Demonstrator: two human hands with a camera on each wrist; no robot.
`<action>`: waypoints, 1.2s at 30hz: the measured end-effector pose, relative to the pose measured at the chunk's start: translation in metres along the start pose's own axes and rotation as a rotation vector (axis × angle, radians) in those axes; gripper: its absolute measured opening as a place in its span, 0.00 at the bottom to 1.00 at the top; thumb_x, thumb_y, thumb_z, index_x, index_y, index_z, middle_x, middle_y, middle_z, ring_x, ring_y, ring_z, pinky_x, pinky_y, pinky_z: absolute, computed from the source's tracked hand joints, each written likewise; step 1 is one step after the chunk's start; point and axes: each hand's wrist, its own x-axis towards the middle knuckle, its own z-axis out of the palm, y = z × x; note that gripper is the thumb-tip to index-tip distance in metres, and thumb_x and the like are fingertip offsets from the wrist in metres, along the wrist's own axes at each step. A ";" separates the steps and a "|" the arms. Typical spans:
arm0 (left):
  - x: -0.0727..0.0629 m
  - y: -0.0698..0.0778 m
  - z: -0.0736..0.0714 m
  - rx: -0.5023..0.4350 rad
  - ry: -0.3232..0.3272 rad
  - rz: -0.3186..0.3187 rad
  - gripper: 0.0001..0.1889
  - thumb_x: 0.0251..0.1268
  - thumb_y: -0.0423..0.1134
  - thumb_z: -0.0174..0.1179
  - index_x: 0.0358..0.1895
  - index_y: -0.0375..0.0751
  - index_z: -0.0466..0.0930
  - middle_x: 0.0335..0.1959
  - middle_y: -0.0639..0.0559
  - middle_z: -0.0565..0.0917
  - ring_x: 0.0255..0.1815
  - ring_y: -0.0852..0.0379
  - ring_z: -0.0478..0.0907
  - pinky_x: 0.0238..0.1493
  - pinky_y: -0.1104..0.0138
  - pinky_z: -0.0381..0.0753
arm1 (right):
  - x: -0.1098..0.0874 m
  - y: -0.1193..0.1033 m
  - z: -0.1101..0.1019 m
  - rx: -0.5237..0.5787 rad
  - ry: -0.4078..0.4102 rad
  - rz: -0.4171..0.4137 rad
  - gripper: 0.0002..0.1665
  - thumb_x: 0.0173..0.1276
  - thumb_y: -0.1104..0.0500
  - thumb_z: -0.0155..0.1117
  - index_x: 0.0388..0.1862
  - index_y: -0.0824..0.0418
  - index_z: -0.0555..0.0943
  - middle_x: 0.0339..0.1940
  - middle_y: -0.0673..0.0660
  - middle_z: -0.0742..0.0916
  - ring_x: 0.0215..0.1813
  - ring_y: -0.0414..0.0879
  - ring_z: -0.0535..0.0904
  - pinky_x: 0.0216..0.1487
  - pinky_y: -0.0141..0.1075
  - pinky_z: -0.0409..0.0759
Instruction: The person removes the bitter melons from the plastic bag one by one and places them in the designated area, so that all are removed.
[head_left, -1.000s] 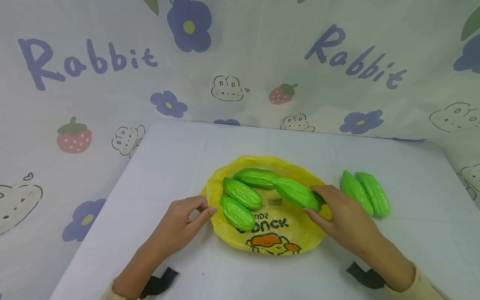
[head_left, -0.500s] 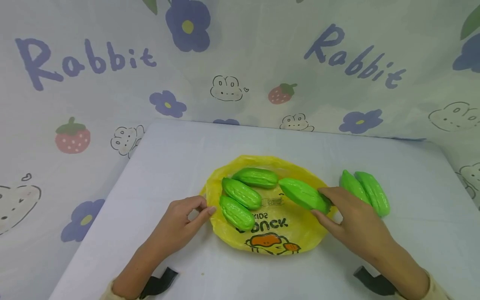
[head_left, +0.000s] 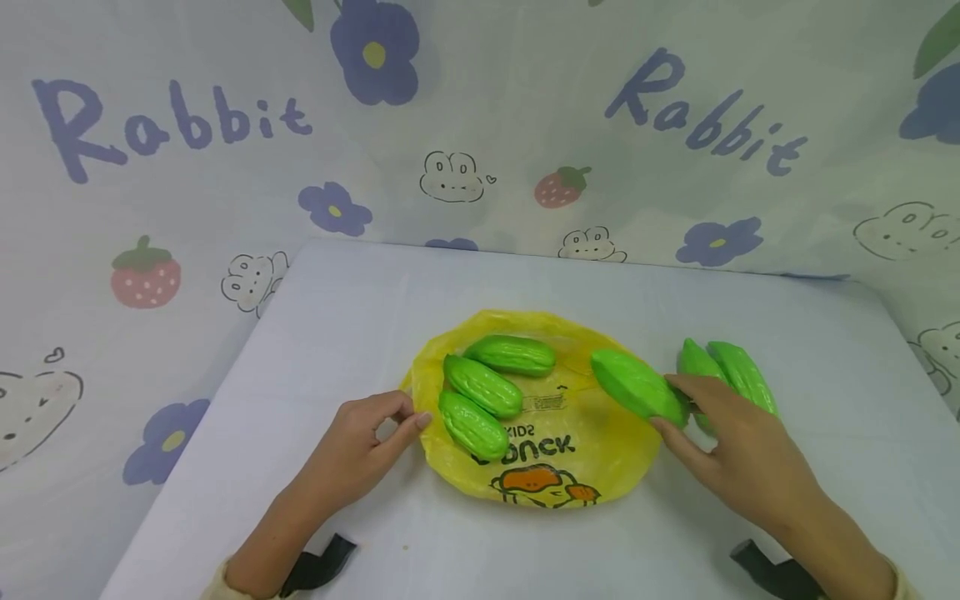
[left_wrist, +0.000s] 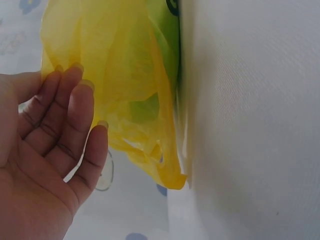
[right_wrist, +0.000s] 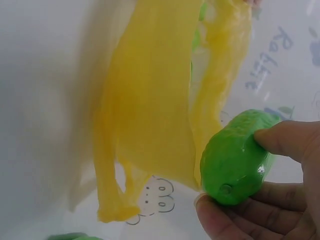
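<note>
My right hand (head_left: 738, 454) grips a green bitter melon (head_left: 637, 387) between thumb and fingers, above the right rim of a yellow plastic bag (head_left: 540, 492). In the right wrist view the held melon (right_wrist: 237, 160) is beside the bag's outer side (right_wrist: 155, 100). My left hand (head_left: 367, 450) pinches the bag's left rim; in the left wrist view the fingertips (left_wrist: 82, 95) are on the thin yellow plastic (left_wrist: 115, 60). Inside the bag lie three more green melons, one at the back (head_left: 513, 356), one in the middle (head_left: 483, 386) and one in front (head_left: 474, 427).
Two more green melons (head_left: 742, 375) lie side by side on the white table (head_left: 360, 317) right of the bag, partly hidden by my right hand. A printed cloth (head_left: 480, 108) with rabbits, flowers and strawberries hangs behind the table.
My right hand has moved rightward with the melon, from inside the bag to over its right rim. The left hand and the three melons in the bag stay in place.
</note>
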 end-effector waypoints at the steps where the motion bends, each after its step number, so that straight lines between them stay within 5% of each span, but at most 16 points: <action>1: 0.000 0.000 0.000 0.001 0.001 0.002 0.12 0.72 0.35 0.68 0.33 0.54 0.76 0.25 0.67 0.74 0.26 0.65 0.70 0.25 0.68 0.71 | -0.001 0.001 0.000 -0.003 0.004 0.009 0.33 0.55 0.59 0.82 0.60 0.65 0.81 0.48 0.58 0.88 0.45 0.52 0.85 0.45 0.54 0.85; 6: -0.002 0.001 0.000 0.005 -0.004 -0.018 0.11 0.73 0.36 0.68 0.33 0.54 0.76 0.25 0.67 0.74 0.26 0.65 0.70 0.26 0.69 0.71 | -0.009 0.006 -0.004 -0.001 0.027 0.037 0.34 0.56 0.58 0.82 0.61 0.65 0.81 0.53 0.63 0.88 0.48 0.61 0.86 0.45 0.58 0.84; 17: -0.001 0.001 0.000 -0.009 0.004 -0.022 0.12 0.75 0.37 0.66 0.32 0.55 0.75 0.25 0.67 0.73 0.25 0.61 0.70 0.25 0.68 0.71 | -0.021 0.024 -0.016 -0.034 0.011 0.158 0.34 0.58 0.58 0.82 0.62 0.64 0.80 0.51 0.64 0.87 0.44 0.60 0.85 0.39 0.57 0.84; 24: -0.001 0.000 0.000 0.003 0.008 -0.016 0.13 0.74 0.36 0.67 0.32 0.55 0.75 0.24 0.67 0.72 0.24 0.62 0.69 0.24 0.67 0.71 | -0.028 0.044 -0.023 -0.030 0.096 0.201 0.32 0.56 0.57 0.83 0.59 0.64 0.82 0.48 0.62 0.89 0.42 0.60 0.86 0.36 0.22 0.76; 27: 0.000 0.000 0.000 0.004 0.006 -0.018 0.12 0.74 0.36 0.67 0.32 0.54 0.75 0.24 0.67 0.72 0.24 0.62 0.69 0.24 0.68 0.71 | -0.031 0.055 -0.024 -0.019 0.124 0.226 0.31 0.57 0.56 0.83 0.58 0.64 0.82 0.47 0.62 0.89 0.43 0.61 0.86 0.39 0.17 0.70; 36: 0.000 0.001 0.000 -0.004 0.002 -0.030 0.11 0.74 0.37 0.66 0.32 0.54 0.76 0.24 0.67 0.73 0.25 0.63 0.69 0.24 0.67 0.71 | -0.039 0.081 -0.031 -0.058 0.068 0.350 0.31 0.66 0.50 0.77 0.58 0.69 0.80 0.45 0.71 0.87 0.42 0.67 0.84 0.30 0.31 0.73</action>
